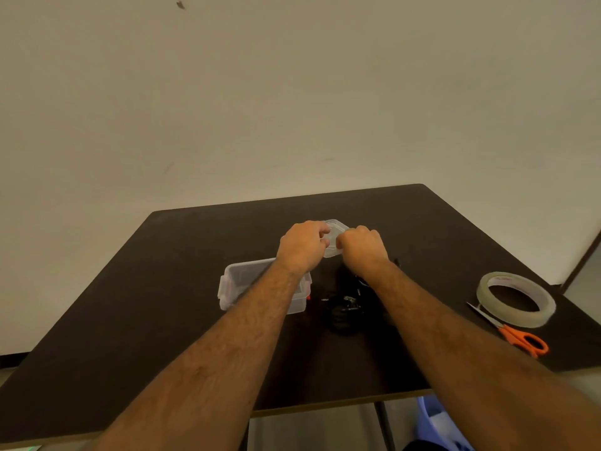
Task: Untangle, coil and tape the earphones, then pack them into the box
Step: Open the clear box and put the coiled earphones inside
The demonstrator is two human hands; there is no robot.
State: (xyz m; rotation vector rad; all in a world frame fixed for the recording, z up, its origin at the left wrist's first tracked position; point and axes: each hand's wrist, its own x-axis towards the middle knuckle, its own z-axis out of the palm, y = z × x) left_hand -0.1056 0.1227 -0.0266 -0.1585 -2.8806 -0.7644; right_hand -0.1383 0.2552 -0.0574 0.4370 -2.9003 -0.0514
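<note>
Head view, near edge first: two bare forearms reaching forward over a dark table (130, 320), crossing most of its depth. Below the table's near edge, a blue plastic object (434, 418) on the floor, only partly seen. At the right, orange-handled scissors (517, 336) lying flat, blades touching or slipping just under a roll of pale tape (533, 315) set flat beside them. In the middle, between the forearms, a dark tangle of earphones (346, 309) resting on the tabletop, hard to separate from the dark surface; cable layout not readable. Just left of the tangle, a clear plastic box (231, 281), open-topped, with side latches and a small red detail at its right end, partly covered by the left forearm; contents not discernible. Farther on, the left hand (302, 247) and the right hand (362, 245) close together, knuckles up, fingers curled and gripping a clear lid (335, 229) from either side, left hand on its left edge, right hand on its right edge. Lid held beyond the box and the earphones, apart from both; whether lifted or touching the table cannot be told. Behind everything, a plain pale wall (292, 92) with a small dark mark (180, 5) near the top left.
</note>
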